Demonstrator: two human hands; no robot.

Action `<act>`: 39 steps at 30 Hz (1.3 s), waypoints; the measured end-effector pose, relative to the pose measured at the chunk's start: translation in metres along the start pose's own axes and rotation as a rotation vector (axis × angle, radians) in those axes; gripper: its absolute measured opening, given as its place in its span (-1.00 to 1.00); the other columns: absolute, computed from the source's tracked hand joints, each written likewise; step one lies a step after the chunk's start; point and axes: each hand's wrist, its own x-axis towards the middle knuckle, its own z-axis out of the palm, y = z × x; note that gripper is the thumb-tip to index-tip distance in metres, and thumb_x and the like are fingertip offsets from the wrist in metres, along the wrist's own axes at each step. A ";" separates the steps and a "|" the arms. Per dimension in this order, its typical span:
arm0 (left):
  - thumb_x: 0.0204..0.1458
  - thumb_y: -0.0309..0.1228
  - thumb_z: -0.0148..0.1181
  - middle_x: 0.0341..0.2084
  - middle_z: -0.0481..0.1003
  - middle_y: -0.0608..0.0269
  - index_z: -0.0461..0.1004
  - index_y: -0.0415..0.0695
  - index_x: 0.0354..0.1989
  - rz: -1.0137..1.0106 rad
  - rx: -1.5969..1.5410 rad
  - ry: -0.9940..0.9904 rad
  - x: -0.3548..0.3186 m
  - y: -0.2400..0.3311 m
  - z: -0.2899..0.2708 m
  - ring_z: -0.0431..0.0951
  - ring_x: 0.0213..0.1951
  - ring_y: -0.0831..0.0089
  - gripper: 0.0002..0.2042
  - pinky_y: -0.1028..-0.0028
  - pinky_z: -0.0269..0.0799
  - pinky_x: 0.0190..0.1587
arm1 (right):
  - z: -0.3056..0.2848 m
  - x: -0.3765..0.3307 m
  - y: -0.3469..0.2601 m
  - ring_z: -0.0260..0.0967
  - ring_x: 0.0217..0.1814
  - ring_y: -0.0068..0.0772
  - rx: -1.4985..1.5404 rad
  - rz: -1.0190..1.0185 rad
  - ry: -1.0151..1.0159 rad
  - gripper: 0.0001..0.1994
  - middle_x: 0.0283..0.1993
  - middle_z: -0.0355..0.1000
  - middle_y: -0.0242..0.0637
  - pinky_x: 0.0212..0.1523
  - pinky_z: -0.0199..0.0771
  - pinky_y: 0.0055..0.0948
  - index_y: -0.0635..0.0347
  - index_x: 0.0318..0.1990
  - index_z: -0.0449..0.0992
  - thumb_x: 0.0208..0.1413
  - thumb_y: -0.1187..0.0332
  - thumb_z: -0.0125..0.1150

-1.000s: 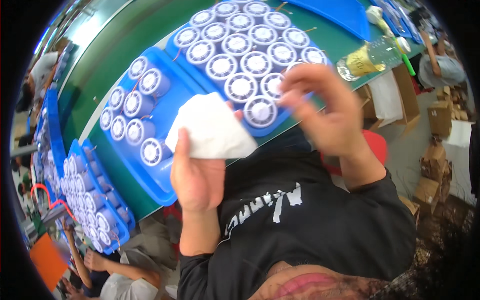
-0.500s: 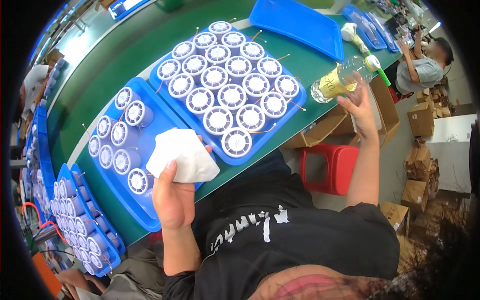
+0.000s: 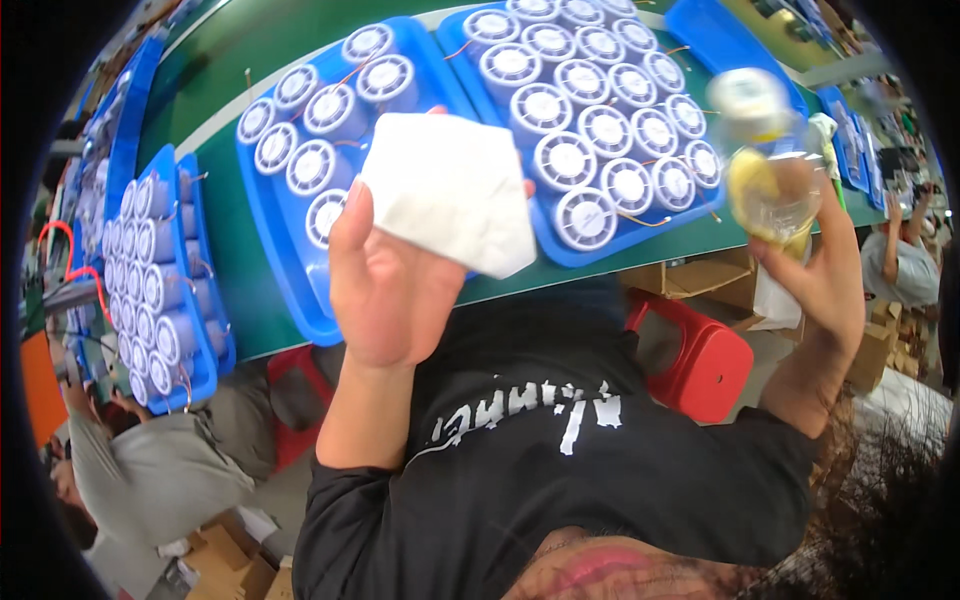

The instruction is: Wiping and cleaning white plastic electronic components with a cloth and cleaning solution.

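Observation:
My left hand (image 3: 395, 290) grips a folded white cloth or wipe (image 3: 450, 190), thumb on its near edge and fingers behind it. It is raised in front of a blue tray (image 3: 285, 270) that holds several white cylindrical parts (image 3: 310, 166) with slotted round tops and thin wires. On the right, my right hand (image 3: 825, 270) is wrapped round a clear plastic bottle (image 3: 790, 195) with a white cap and yellow label. The bottle is lifted, its capped end toward the camera and blurred by motion. A second blue tray (image 3: 600, 252), packed with the same parts, lies between my hands.
Stacked blue trays (image 3: 205, 350) of similar parts stand at the left. Another blue tray (image 3: 700, 30) lies at the far right of the green table (image 3: 222, 220). A red stool (image 3: 715, 375) and a cardboard box (image 3: 705, 275) are below its edge. People (image 3: 150, 480) sit at both sides.
My right hand has closed on the bottle and raised it off the table, tipping it toward the camera. The left hand has come up with the cloth. The whole view has shifted.

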 end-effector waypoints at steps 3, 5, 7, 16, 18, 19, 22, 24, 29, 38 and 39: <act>0.20 0.05 -0.27 0.19 0.27 -0.04 -0.02 -0.22 0.35 0.039 -0.032 0.039 -0.002 -0.003 0.000 0.34 0.16 -0.02 -0.32 0.06 0.19 0.22 | 0.009 0.014 -0.033 0.41 -0.11 0.03 -0.177 -0.250 -0.213 -0.39 -0.13 0.44 -0.01 -0.08 0.42 -0.29 0.33 0.03 0.37 -0.30 0.35 0.35; 0.18 0.10 -0.34 0.31 0.11 -0.06 -0.10 -0.20 0.39 0.024 -0.086 -0.018 0.004 -0.004 0.002 0.15 0.28 -0.13 -0.27 -0.03 -0.03 0.32 | -0.001 0.018 -0.066 0.41 -0.14 0.01 -0.244 -0.235 -0.372 -0.41 -0.19 0.44 -0.02 -0.16 0.41 -0.23 0.33 0.00 0.38 -0.30 0.35 0.36; 0.19 0.09 -0.36 0.31 0.11 -0.04 -0.09 -0.21 0.38 0.009 -0.028 -0.019 0.000 -0.003 0.001 0.13 0.30 -0.05 -0.28 0.01 -0.03 0.32 | 0.005 0.020 -0.069 0.35 -0.24 0.06 -0.265 -0.357 -0.361 -0.35 -0.28 0.38 -0.03 -0.26 0.35 -0.19 0.36 0.02 0.33 -0.33 0.32 0.39; 0.23 -0.01 -0.30 0.22 0.24 0.05 0.04 -0.23 0.31 0.063 -0.023 0.071 -0.011 -0.009 0.001 0.27 0.24 0.21 -0.38 0.21 0.17 0.26 | 0.001 0.044 -0.108 0.37 -0.18 -0.04 -0.687 -0.384 -0.399 -0.41 -0.24 0.42 -0.12 -0.24 0.35 -0.19 0.32 0.04 0.31 -0.21 0.42 0.38; 0.23 -0.02 -0.30 0.21 0.25 0.06 0.05 -0.23 0.31 0.084 -0.029 0.047 -0.012 -0.009 -0.003 0.27 0.24 0.22 -0.39 0.23 0.16 0.26 | -0.001 0.043 -0.111 0.36 -0.19 -0.05 -0.653 -0.397 -0.462 -0.42 -0.25 0.41 -0.13 -0.24 0.36 -0.20 0.33 0.04 0.31 -0.21 0.42 0.38; 0.23 -0.02 -0.30 0.21 0.25 0.06 0.05 -0.23 0.31 0.089 -0.028 0.050 -0.011 -0.007 -0.006 0.27 0.24 0.22 -0.39 0.23 0.16 0.26 | -0.002 0.043 -0.112 0.36 -0.20 -0.07 -0.616 -0.411 -0.525 -0.42 -0.27 0.40 -0.14 -0.25 0.36 -0.21 0.33 0.03 0.31 -0.21 0.41 0.37; 0.20 0.09 -0.38 0.31 0.13 0.09 -0.06 -0.20 0.38 0.010 0.112 -0.024 -0.008 -0.006 -0.010 0.14 0.32 0.13 -0.29 0.15 0.01 0.33 | 0.000 0.038 -0.120 0.35 -0.24 -0.11 -0.594 -0.404 -0.587 -0.42 -0.33 0.36 -0.17 -0.26 0.36 -0.24 0.35 0.03 0.31 -0.22 0.41 0.38; 0.21 0.10 -0.40 0.30 0.15 0.08 -0.04 -0.20 0.37 -0.008 0.086 0.036 -0.008 -0.010 -0.007 0.16 0.31 0.14 -0.29 0.17 0.04 0.32 | 0.003 0.038 -0.124 0.34 -0.25 -0.12 -0.598 -0.401 -0.595 -0.41 -0.35 0.35 -0.17 -0.27 0.36 -0.24 0.35 0.03 0.31 -0.23 0.42 0.38; 0.21 0.10 -0.43 0.29 0.17 0.06 -0.02 -0.21 0.37 -0.020 0.105 0.123 -0.014 -0.013 -0.004 0.18 0.30 0.15 -0.29 0.19 0.05 0.32 | 0.010 0.048 -0.127 0.41 -0.25 -0.26 -0.798 -0.507 -0.267 -0.62 -0.40 0.39 -0.28 -0.31 0.40 -0.34 0.21 -0.15 0.39 -0.17 0.37 0.33; 0.22 0.06 -0.40 0.25 0.22 0.03 0.02 -0.23 0.34 -0.004 0.129 0.033 -0.008 -0.007 -0.007 0.22 0.28 0.14 -0.33 0.18 0.11 0.29 | 0.004 0.041 -0.122 0.34 -0.25 -0.19 -0.706 -0.400 -0.632 -0.46 -0.33 0.36 -0.25 -0.28 0.37 -0.29 0.30 0.00 0.35 -0.20 0.36 0.37; 0.22 0.05 -0.40 0.23 0.24 0.02 0.03 -0.23 0.33 -0.002 0.126 0.095 -0.009 -0.008 -0.004 0.24 0.27 0.14 -0.33 0.18 0.14 0.28 | 0.006 0.043 -0.122 0.35 -0.24 -0.18 -0.667 -0.421 -0.585 -0.44 -0.33 0.36 -0.24 -0.28 0.37 -0.28 0.29 0.01 0.35 -0.21 0.34 0.38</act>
